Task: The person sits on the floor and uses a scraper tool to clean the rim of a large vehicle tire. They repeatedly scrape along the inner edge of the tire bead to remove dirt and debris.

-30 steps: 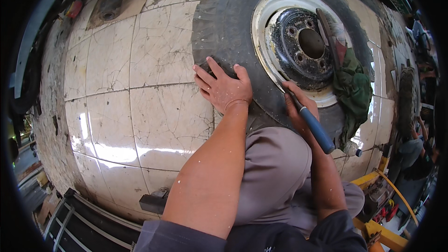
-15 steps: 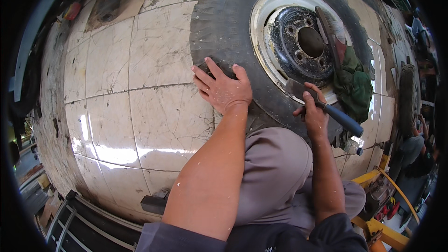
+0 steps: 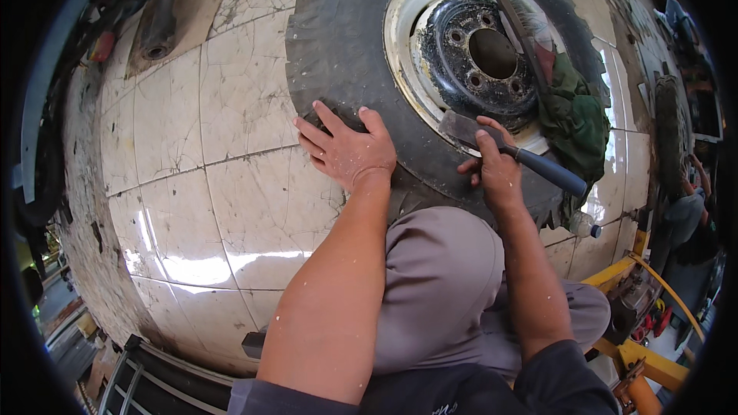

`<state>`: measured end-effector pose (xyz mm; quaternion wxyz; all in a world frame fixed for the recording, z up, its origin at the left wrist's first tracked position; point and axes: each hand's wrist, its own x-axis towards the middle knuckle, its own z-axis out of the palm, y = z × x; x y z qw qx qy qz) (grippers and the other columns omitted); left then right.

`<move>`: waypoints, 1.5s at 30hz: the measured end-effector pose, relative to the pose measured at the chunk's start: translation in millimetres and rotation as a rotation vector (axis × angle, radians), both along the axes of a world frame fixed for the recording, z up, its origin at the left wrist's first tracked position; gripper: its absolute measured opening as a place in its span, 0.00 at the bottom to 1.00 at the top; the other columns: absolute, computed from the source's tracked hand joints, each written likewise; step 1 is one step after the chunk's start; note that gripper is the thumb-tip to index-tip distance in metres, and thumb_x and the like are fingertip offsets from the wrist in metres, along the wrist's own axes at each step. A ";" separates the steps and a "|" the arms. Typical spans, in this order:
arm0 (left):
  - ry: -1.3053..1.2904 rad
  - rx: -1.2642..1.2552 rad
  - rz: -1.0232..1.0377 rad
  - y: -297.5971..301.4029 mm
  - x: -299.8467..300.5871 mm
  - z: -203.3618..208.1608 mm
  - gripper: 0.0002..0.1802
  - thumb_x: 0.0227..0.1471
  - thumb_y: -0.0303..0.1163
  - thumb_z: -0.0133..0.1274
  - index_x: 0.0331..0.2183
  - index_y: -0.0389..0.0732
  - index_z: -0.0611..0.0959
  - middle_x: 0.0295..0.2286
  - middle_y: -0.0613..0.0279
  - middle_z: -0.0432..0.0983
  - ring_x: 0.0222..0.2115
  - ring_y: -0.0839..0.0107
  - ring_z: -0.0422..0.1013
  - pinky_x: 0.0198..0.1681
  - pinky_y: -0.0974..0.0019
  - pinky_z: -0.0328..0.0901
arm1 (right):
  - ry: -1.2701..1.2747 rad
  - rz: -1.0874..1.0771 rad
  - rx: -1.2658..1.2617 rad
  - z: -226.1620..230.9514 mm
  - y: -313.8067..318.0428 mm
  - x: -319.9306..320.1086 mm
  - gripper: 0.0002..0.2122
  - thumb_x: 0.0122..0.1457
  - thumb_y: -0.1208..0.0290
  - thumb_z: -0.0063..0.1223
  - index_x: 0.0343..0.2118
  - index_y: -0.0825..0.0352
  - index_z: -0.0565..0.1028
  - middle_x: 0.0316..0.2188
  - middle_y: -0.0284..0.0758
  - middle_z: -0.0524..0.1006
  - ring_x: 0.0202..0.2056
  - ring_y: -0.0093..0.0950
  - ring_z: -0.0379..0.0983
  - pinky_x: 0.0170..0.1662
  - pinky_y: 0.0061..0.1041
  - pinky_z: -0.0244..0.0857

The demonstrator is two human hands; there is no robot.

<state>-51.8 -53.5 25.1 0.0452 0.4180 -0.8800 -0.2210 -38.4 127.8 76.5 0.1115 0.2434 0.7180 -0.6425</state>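
My left hand (image 3: 350, 147) lies with fingers spread on the edge of a large black tyre (image 3: 342, 54). The tyre lies flat, mounted on a cream-white rim (image 3: 400, 50) with worn, chipped paint and a black bolt-holed centre. My right hand (image 3: 496, 165) is closed around a scraper (image 3: 550, 171) with a blue-grey handle and a flat, broad blade. Its blade tip is over the rim's near-left edge; whether it touches cannot be made out. A long brush (image 3: 520, 38) with pale bristles rests across the wheel's right side, beside a crumpled dark green cloth (image 3: 573, 123).
Cracked, dirty cream tiles (image 3: 246, 123) make up the floor. A clear plastic bottle (image 3: 583, 224) lies right of the tyre. Yellow metal framework (image 3: 649, 365) stands at lower right, a black-and-silver frame (image 3: 146, 380) at lower left. Another person (image 3: 688, 215) is at the far right.
The whole view has shifted slightly, putting the wheel further left and up. The scraper blade has moved a little left along the rim. My left hand keeps its place on the tyre.
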 end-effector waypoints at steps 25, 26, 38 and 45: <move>-0.026 -0.015 -0.011 -1.9 0.9 0.2 0.43 0.59 0.55 0.42 0.68 0.41 0.57 0.68 0.40 0.41 0.68 0.43 0.41 0.68 0.44 0.44 | 0.018 0.020 -0.101 -1.3 -25.5 -16.8 0.20 0.68 0.62 0.51 0.60 0.61 0.69 0.40 0.36 0.75 0.23 0.24 0.78 0.18 0.17 0.62; -0.029 -0.010 -0.013 -1.2 0.8 0.5 0.43 0.59 0.55 0.42 0.68 0.41 0.57 0.68 0.40 0.41 0.68 0.43 0.42 0.68 0.44 0.44 | 0.010 0.039 -0.079 1.6 -19.1 -18.3 0.21 0.68 0.60 0.51 0.60 0.61 0.68 0.40 0.34 0.74 0.24 0.23 0.78 0.19 0.16 0.62; -0.016 0.024 0.015 -2.2 1.1 8.5 0.43 0.58 0.54 0.42 0.68 0.43 0.58 0.69 0.42 0.41 0.69 0.46 0.42 0.69 0.48 0.43 | -0.157 0.288 -0.123 54.4 69.0 39.5 0.28 0.66 0.64 0.54 0.67 0.61 0.61 0.34 0.32 0.75 0.28 0.20 0.73 0.31 0.23 0.68; -0.034 0.033 0.015 2.6 0.8 10.2 0.43 0.58 0.54 0.42 0.68 0.43 0.58 0.69 0.42 0.41 0.69 0.46 0.41 0.68 0.47 0.44 | -0.109 0.136 -0.712 14.9 94.6 67.9 0.32 0.61 0.72 0.56 0.67 0.67 0.57 0.56 0.48 0.71 0.51 0.38 0.76 0.45 0.29 0.75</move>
